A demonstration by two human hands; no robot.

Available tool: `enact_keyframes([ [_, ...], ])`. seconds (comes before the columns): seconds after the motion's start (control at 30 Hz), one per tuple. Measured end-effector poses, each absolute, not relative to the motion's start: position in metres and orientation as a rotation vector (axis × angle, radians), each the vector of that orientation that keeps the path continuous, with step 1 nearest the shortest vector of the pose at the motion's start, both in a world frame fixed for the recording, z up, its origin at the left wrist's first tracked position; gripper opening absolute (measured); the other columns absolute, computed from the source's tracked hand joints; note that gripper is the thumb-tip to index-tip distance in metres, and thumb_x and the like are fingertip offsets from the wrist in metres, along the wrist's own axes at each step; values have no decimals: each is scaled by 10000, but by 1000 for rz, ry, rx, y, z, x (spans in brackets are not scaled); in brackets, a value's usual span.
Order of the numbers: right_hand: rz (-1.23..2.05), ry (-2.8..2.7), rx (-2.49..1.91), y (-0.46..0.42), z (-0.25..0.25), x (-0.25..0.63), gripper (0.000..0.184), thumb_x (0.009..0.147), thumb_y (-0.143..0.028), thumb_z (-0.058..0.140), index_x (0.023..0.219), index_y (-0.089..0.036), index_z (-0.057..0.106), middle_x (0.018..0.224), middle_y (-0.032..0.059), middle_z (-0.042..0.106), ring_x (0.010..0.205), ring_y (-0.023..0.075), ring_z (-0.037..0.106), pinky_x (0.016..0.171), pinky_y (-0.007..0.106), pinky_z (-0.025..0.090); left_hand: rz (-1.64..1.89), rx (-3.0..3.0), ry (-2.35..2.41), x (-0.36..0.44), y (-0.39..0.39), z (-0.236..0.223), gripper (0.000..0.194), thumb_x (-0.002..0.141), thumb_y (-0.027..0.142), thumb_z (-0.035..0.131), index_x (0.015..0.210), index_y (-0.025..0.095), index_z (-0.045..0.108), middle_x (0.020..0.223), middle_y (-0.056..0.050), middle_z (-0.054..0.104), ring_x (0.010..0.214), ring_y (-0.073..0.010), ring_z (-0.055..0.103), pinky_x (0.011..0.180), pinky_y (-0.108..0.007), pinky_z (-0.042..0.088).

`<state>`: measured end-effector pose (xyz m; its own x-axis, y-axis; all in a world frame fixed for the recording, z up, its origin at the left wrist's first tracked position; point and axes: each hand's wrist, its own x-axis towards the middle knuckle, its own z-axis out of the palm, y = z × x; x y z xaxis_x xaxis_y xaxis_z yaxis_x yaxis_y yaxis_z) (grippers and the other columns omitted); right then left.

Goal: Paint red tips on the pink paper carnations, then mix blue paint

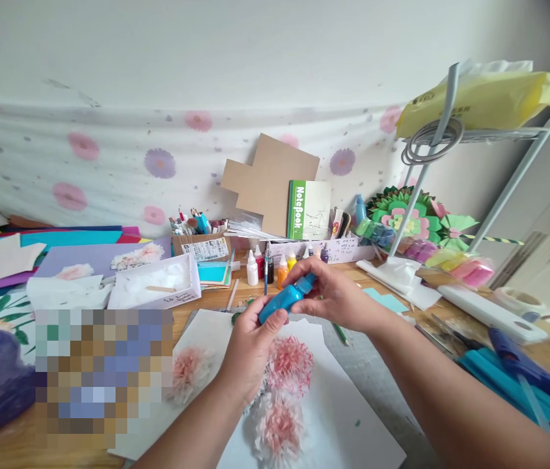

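A small blue squeeze bottle point(282, 303) is tilted in the air between my two hands, above the white paper. My left hand point(256, 335) is wrapped round its lower body, thumb on the near side. With the fingers of my right hand point(336, 293) I grip the cap end, which points up and to the right. Below them, on the white paper point(353, 417), lie fluffy pink-and-white paper flowers: a deep pink one point(290, 366), a paler one point(280, 426) nearer me, and another point(187, 374) at the left.
Several paint bottles point(252, 268) stand behind my hands. A white box point(152, 280) with white fluff and a wooden stick is at the left. On the right lie scissors point(455, 332), a blue glue gun point(523, 365) and a white power strip point(492, 314). A metal rack point(421, 176) rises behind.
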<state>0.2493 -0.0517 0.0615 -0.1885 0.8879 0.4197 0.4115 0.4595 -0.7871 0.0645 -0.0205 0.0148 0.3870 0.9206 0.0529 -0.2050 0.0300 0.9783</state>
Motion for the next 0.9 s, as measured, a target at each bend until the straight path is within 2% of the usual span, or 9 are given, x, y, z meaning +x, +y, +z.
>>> enact_keyframes([
  [0.1, 629, -1771, -1035, -50, 60, 258, 451, 823, -470, 754, 1146, -218, 565, 1148, 94, 645, 871, 154, 677, 755, 307, 584, 1030, 1242, 777, 64, -18, 12, 565, 658, 617, 808, 1000, 176, 717, 751, -38, 660, 560, -133, 475, 524, -280, 340],
  [0.27, 556, -1768, -1048, -50, 60, 269, 301, 831, -459, 754, 953, -190, 694, 910, 58, 694, 792, 150, 660, 727, 289, 541, 1074, 1341, 815, 64, -16, 9, 550, 651, 590, 827, 1002, 182, 719, 730, -27, 653, 631, -169, 536, 543, -274, 360],
  [0.4, 486, -1752, -1115, -54, 58, 266, 269, 832, -437, 761, 921, -185, 730, 847, 52, 704, 722, 142, 626, 653, 276, 492, 1081, 1338, 851, 65, -19, 10, 543, 635, 565, 846, 1003, 187, 717, 709, -11, 636, 609, -161, 531, 507, -259, 329],
  [0.63, 492, -1803, -1034, -60, 63, 267, 300, 844, -455, 748, 922, -167, 719, 862, 65, 706, 721, 139, 653, 642, 263, 528, 918, 1040, 727, 64, -24, 19, 547, 561, 501, 914, 907, 163, 658, 612, 24, 597, 461, -38, 295, 434, -191, 187],
  [0.8, 485, -1815, -942, -65, 73, 270, 291, 846, -470, 743, 915, -188, 729, 960, 89, 713, 848, 165, 681, 716, 285, 564, 830, 963, 681, 62, -24, 23, 543, 537, 537, 913, 757, 170, 579, 599, 25, 573, 440, -13, 236, 412, -175, 128],
  [0.9, 467, -1769, -921, -68, 76, 274, 299, 815, -484, 771, 905, -201, 740, 979, 93, 719, 882, 176, 684, 746, 301, 568, 830, 959, 677, 62, -25, 25, 547, 528, 534, 918, 756, 170, 579, 599, 27, 568, 442, -12, 228, 417, -177, 124],
])
